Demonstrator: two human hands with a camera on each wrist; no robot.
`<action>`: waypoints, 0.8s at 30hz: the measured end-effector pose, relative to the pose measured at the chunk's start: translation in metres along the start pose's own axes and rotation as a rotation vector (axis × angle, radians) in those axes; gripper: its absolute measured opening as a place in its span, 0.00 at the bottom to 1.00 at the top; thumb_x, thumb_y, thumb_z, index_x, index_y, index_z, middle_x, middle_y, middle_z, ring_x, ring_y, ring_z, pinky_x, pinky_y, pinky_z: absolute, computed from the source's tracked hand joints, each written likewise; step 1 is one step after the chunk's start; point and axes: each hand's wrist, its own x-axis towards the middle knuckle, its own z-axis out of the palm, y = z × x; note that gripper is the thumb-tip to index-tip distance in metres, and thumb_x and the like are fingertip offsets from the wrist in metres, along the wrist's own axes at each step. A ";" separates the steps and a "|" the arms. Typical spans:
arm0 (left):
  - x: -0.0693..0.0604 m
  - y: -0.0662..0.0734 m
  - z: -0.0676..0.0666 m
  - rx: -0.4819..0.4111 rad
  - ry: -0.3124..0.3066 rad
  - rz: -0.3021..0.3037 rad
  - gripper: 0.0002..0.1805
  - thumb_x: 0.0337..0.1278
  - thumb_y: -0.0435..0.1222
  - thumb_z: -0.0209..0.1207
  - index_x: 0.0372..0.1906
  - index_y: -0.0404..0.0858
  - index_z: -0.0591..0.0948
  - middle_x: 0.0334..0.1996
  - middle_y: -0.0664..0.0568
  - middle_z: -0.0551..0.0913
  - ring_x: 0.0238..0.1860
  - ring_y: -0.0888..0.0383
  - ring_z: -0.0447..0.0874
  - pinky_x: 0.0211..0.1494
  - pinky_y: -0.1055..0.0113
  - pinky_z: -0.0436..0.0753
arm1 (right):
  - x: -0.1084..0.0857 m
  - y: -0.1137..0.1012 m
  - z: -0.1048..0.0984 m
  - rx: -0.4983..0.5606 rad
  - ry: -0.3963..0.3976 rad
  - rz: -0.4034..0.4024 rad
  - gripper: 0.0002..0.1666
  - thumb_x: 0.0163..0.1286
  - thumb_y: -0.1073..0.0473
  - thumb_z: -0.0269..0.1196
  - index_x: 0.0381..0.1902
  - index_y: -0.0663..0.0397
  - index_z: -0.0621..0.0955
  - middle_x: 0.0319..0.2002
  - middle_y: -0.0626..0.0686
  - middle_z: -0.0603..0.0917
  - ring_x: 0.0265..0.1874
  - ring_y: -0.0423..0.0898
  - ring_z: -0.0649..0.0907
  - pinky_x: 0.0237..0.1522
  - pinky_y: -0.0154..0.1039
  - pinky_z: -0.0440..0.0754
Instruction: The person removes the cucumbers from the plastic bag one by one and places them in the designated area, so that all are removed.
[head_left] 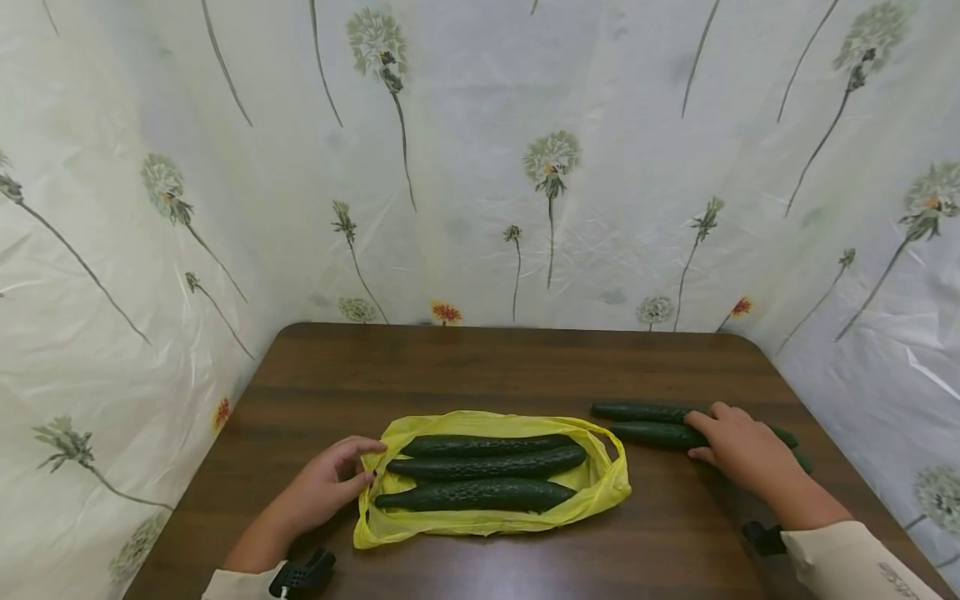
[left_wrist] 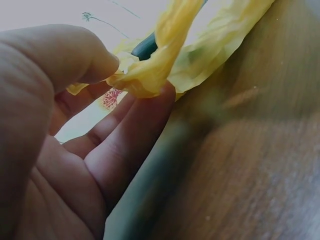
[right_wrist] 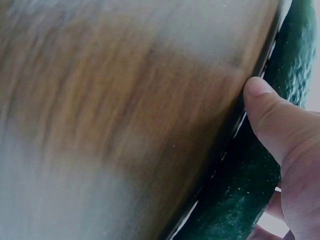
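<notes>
Yellow bag (head_left: 491, 527), three cucumbers (head_left: 487, 464) inside, left end pinched by left hand (head_left: 330, 479); two loose cucumbers (head_left: 651, 433), gripped by right hand (head_left: 741, 450), near bench (head_left: 480, 367)'s right edge; bare wood behind, to back edge.

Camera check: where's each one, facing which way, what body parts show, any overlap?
Head: on the head, facing forward and down at table and yellow bag; left hand, right hand and sleeves show.
Left wrist: on that wrist, facing the bag's edge; left thumb and fingers show.
Right wrist: on that wrist, facing table and one cucumber; part of right hand shows.
Shared: head and left wrist both show the left hand at the bag's edge.
</notes>
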 end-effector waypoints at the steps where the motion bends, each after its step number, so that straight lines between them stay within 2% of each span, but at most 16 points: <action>1: 0.000 0.000 0.000 -0.001 0.000 0.003 0.21 0.76 0.36 0.61 0.68 0.43 0.77 0.60 0.43 0.78 0.37 0.59 0.82 0.41 0.64 0.84 | 0.000 -0.001 0.000 -0.002 0.005 0.001 0.26 0.61 0.48 0.78 0.52 0.49 0.81 0.31 0.49 0.72 0.25 0.45 0.70 0.20 0.40 0.66; 8: 0.000 -0.003 -0.001 0.006 0.003 0.020 0.21 0.76 0.36 0.60 0.69 0.43 0.77 0.62 0.43 0.77 0.36 0.59 0.82 0.40 0.64 0.84 | 0.001 -0.001 0.002 -0.003 0.037 0.003 0.28 0.59 0.48 0.79 0.53 0.50 0.81 0.33 0.50 0.74 0.26 0.45 0.70 0.20 0.38 0.66; 15: 0.000 -0.001 -0.001 0.020 0.009 0.017 0.20 0.75 0.36 0.61 0.68 0.44 0.78 0.61 0.43 0.78 0.36 0.59 0.81 0.40 0.65 0.83 | 0.001 0.000 0.004 -0.026 0.102 0.013 0.29 0.58 0.48 0.80 0.51 0.51 0.80 0.33 0.50 0.74 0.25 0.45 0.69 0.19 0.38 0.65; 24: 0.000 -0.001 0.000 -0.006 0.005 0.033 0.20 0.76 0.35 0.61 0.68 0.42 0.78 0.62 0.41 0.77 0.36 0.59 0.81 0.40 0.65 0.84 | 0.001 -0.005 0.003 -0.046 0.119 0.015 0.32 0.57 0.45 0.80 0.51 0.55 0.80 0.34 0.52 0.76 0.25 0.47 0.72 0.18 0.41 0.69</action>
